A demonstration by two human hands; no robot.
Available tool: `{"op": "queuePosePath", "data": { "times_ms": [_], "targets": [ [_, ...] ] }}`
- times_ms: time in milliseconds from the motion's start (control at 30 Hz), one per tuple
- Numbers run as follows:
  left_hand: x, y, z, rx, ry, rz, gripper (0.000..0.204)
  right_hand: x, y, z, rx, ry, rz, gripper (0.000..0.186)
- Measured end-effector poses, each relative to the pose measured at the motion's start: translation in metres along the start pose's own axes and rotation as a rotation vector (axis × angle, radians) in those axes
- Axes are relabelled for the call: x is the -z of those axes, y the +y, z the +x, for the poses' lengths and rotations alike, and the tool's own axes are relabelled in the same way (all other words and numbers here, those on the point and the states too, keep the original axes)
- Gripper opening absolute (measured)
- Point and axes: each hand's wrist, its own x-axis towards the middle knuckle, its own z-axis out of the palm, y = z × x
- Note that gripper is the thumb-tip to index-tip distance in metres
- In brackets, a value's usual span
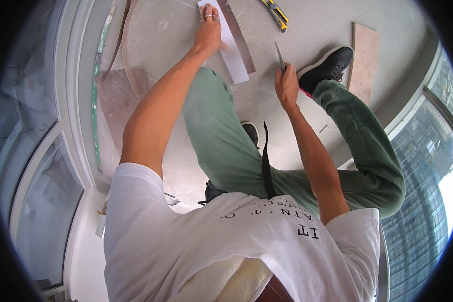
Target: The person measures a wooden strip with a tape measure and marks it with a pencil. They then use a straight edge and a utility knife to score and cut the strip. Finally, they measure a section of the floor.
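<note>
My left hand (208, 31), with a ring on one finger, lies on a long white strip (235, 64), its fingers stretched along the strip's upper end. Beneath and beside the strip shows a brown board (244, 49). In my right hand (287, 89) is a thin, pointed tool that looks like a knife (280, 56); my fingers are closed round its dark handle and its tip points away from me. The two hands are apart, with the strip's near end between them. A yellow and black utility knife (277, 14) lies on the floor farther off.
On the right, a pinkish-brown board (363, 63) lies beside my black shoe (328, 65). Another brown board (118, 95), a curved strip (128, 48) and a green paint-marked pole (95, 108) are by the left wall. Windows (412, 216) border the space on both sides.
</note>
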Motion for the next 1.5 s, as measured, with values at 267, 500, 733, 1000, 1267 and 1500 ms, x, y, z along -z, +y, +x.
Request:
{"op": "queuePosePath", "data": {
  "times_ms": [267, 500, 733, 1000, 1267, 1500],
  "targets": [
    [-0.020, -0.014, 0.007, -0.022, 0.109, 0.042, 0.114, -0.031, -0.122, 0.073, 0.238, 0.117, 0.333, 0.054],
    [-0.019, -0.009, 0.004, -0.024, 0.131, -0.014, 0.076, -0.073, -0.155, 0.089, 0.063, 0.163, 0.305, 0.070],
    [-0.019, -0.008, 0.010, -0.011, 0.109, 0.019, 0.078, -0.080, -0.152, 0.110, -0.054, 0.139, 0.220, 0.057],
    [-0.014, -0.004, 0.009, 0.004, 0.075, 0.006, 0.080, -0.086, -0.152, 0.116, -0.099, 0.140, 0.336, 0.048],
    [-0.012, -0.003, 0.008, -0.008, 0.108, -0.021, 0.079, -0.091, -0.149, 0.114, -0.026, 0.173, 0.358, 0.044],
    [-0.014, -0.001, 0.008, -0.035, 0.158, 0.014, 0.074, -0.090, -0.150, 0.115, -0.047, 0.152, 0.375, 0.043]
  ]
}}
